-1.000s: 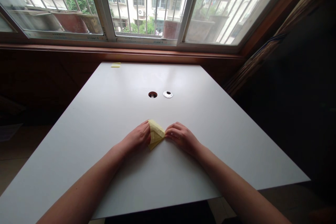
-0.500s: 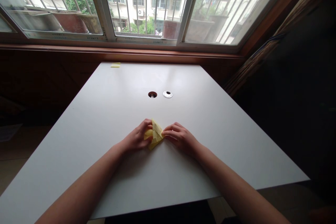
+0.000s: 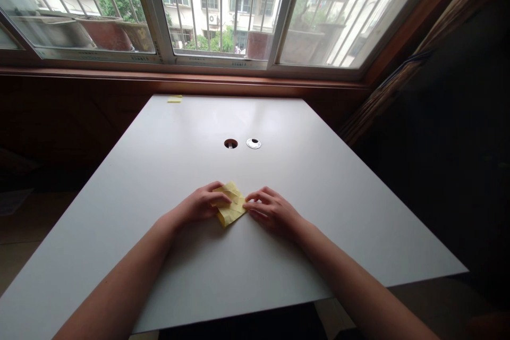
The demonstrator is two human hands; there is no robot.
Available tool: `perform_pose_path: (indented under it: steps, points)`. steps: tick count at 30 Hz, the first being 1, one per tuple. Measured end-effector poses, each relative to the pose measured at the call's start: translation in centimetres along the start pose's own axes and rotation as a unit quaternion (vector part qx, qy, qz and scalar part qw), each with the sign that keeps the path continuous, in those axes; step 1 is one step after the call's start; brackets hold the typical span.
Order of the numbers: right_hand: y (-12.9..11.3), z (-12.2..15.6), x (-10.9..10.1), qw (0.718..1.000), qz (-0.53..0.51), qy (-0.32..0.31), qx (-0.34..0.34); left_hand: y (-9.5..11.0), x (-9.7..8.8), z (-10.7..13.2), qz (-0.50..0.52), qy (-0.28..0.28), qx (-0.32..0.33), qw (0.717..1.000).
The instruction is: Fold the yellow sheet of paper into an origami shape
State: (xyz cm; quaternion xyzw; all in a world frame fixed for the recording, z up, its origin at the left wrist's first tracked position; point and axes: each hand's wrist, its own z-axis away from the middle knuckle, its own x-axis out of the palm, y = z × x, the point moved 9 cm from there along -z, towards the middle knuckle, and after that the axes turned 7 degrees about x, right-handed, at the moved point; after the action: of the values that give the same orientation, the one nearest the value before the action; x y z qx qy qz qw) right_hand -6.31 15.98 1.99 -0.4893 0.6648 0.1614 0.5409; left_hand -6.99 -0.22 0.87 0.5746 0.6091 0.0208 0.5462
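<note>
A creased, folded piece of yellow paper (image 3: 231, 212) is between my two hands, just above or on the white table (image 3: 255, 271); the exact contact is hard to see. My left hand (image 3: 205, 202) grips its left side, with a finger lying across the upper face. At the paper's right corner, the fingertips of my right hand (image 3: 269, 206) are pinched together on it. The paper's left part is partly covered by my left fingers, and its underside is hidden.
A round cable hole (image 3: 230, 144) opens in the tabletop beyond my hands, with a silver ring-shaped cover (image 3: 253, 143) to its right. Another yellow paper piece (image 3: 174, 99) lies at the table's far left edge. Behind stands a barred window (image 3: 223, 10); a dark curtain (image 3: 430, 117) hangs at right.
The raised flap of the yellow paper now lies flatter, showing a broader face. My left hand has shifted left and its finger has come over the paper. My right hand keeps its pinch.
</note>
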Motion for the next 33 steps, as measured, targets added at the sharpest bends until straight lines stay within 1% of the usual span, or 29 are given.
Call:
perform_pose_path:
  steps: [3, 5, 7, 9, 13, 14, 15, 18, 20, 23, 26, 28, 29, 30, 33]
  points:
    - [0.0, 0.0, -0.1, 1.0, 0.003, -0.002, 0.002, -0.6, -0.6, 0.4, -0.017, -0.005, 0.004, 1.0]
    - [0.0, 0.1, 0.0, 1.0, 0.008, -0.005, 0.003, -0.7, -0.7, 0.5, -0.022, -0.017, 0.006, 1.0]
    - [0.0, 0.2, 0.2, 1.0, 0.013, -0.009, 0.003, -0.5, -0.6, 0.4, -0.02, -0.027, 0.01, 0.999]
    - [-0.2, 0.2, 0.3, 1.0, 0.016, -0.01, -0.003, -0.2, -0.6, 0.2, -0.021, -0.024, 0.005, 0.999]
    - [-0.7, 0.1, 0.4, 1.0, 0.015, -0.008, -0.017, -0.4, -1.1, 0.1, -0.027, 0.029, -0.047, 0.998]
    - [-0.7, 0.0, 0.4, 1.0, 0.015, -0.007, -0.018, -0.4, -1.1, 0.1, -0.022, 0.043, -0.052, 0.997]
    - [-0.7, -0.1, 0.5, 1.0, 0.015, -0.007, -0.019, -0.2, -1.0, 0.1, -0.017, 0.055, -0.049, 0.997]
    - [-0.7, -0.1, 0.7, 1.0, 0.017, -0.011, -0.017, 0.8, -0.5, -0.1, -0.011, 0.08, -0.014, 0.997]
    - [-0.6, -0.1, 0.8, 1.0, 0.017, -0.011, -0.015, 1.4, -0.1, -0.3, -0.015, 0.089, -0.003, 0.996]
    - [-0.5, -0.2, 0.8, 1.0, 0.003, -0.002, -0.016, 1.8, 0.5, -0.7, -0.033, 0.073, -0.023, 0.996]
    - [-0.5, -0.5, 0.5, 0.999, -0.043, 0.003, -0.012, 2.4, 0.9, -1.0, -0.088, 0.026, -0.02, 0.996]
    - [-0.3, -0.7, 0.2, 0.996, -0.092, 0.002, 0.007, 2.6, 1.1, -1.1, -0.128, 0.002, -0.01, 0.992]
    - [0.0, -0.7, 0.0, 0.993, -0.119, -0.002, 0.026, 2.7, 1.2, -1.1, -0.142, -0.005, -0.008, 0.99]
    - [0.3, -0.8, -0.1, 0.988, -0.144, -0.007, 0.053, 2.6, 1.2, -1.0, -0.151, -0.01, -0.007, 0.988]
    - [1.4, -1.1, -0.4, 0.965, -0.204, -0.027, 0.162, 2.4, 1.7, -1.0, -0.166, -0.029, -0.004, 0.986]
